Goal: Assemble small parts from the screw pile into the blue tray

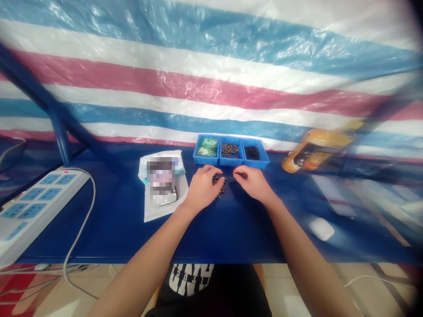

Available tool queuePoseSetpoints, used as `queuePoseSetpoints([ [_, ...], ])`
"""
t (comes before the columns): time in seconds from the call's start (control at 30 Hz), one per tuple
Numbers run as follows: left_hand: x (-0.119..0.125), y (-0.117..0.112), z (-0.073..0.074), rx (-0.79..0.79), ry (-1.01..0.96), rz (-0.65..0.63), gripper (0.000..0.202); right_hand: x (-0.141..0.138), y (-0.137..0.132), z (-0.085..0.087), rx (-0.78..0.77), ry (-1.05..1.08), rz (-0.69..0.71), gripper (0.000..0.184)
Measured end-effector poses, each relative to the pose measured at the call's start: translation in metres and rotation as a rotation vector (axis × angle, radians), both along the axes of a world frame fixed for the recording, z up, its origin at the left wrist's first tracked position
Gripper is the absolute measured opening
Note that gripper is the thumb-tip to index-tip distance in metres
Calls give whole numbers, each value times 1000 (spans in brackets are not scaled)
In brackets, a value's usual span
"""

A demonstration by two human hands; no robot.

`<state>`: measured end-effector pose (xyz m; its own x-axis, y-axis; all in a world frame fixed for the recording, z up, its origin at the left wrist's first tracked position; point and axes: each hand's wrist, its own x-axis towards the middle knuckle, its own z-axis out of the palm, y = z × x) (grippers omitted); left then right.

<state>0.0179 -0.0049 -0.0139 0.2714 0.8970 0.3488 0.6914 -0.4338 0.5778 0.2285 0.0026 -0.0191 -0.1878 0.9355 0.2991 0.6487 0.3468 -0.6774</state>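
My left hand (pixel 202 187) rests on the blue bench with its fingers curled beside a small heap of dark metal parts (pixel 219 186). Some of the heap is hidden under those fingers. My right hand (pixel 254 183) is just right of the heap, its thumb and forefinger pinched on a tiny dark part (pixel 236 174). Behind my hands stand three joined blue bins: green packets in one (pixel 207 146), small dark-and-brass parts in the middle one (pixel 229 150), and black parts in the third (pixel 252 152).
To the left, a phone (pixel 161 182) with a pixelated cover lies on a white sheet (pixel 165 211), beyond a white power strip (pixel 42 207) and its cable. An orange bottle (pixel 313 149) lies at the back right, near a white mouse (pixel 321 229). A striped tarp (pixel 198 75) hangs behind.
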Motion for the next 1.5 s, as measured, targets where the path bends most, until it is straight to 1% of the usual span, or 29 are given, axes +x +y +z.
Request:
queuePoseSetpoints([
  [0.1,0,0,2,27,-35,-27,20,-8,-3,3,-45,241,15,19],
  [0.17,1,0,3,45,-66,-53,20,-13,-5,4,-137,387,53,21],
  [0.23,2,-1,4,63,-108,-82,22,-16,-7,6,-237,485,83,24],
  [0.33,3,-3,6,84,-178,-123,27,-20,-8,7,-327,550,92,30],
  [0.4,3,-4,8,92,-210,-163,26,-22,-8,7,-331,559,97,34],
  [0.5,3,-5,9,102,-230,-211,18,-25,-9,6,-321,568,127,35],
  [0.6,3,-4,9,115,-248,-189,14,-28,-10,6,-344,601,167,35],
  [0.77,4,-4,6,111,-272,-143,17,-34,-11,8,-373,644,182,40],
  [0.97,4,-3,4,103,-303,-109,18,-33,-9,10,-520,1018,167,49],
  [1.03,5,-3,4,105,-285,-100,17,-30,-8,11,-542,1078,142,50],
  [1.1,6,-4,4,104,-266,-95,16,-28,-6,10,-505,1096,77,44],
  [1.17,6,-4,4,98,-250,-98,16,-26,-4,8,-440,1094,-2,32],
  [1.23,6,-4,4,88,-239,-102,16,-23,-2,4,-392,1050,-71,39],
  [1.27,6,-4,4,83,-233,-100,16,-22,-1,2,-375,989,-99,41],
  [1.33,5,-3,5,77,-217,-82,17,-18,2,-3,-310,766,-128,34],
  [1.4,4,-2,5,78,-190,-30,19,-15,3,-7,-191,464,-109,22],
  [1.43,3,-1,4,73,-168,4,20,-14,2,-9,-125,316,-78,19],
  [1.5,0,1,2,45,-100,66,21,-14,1,-11,-25,83,15,25],
])
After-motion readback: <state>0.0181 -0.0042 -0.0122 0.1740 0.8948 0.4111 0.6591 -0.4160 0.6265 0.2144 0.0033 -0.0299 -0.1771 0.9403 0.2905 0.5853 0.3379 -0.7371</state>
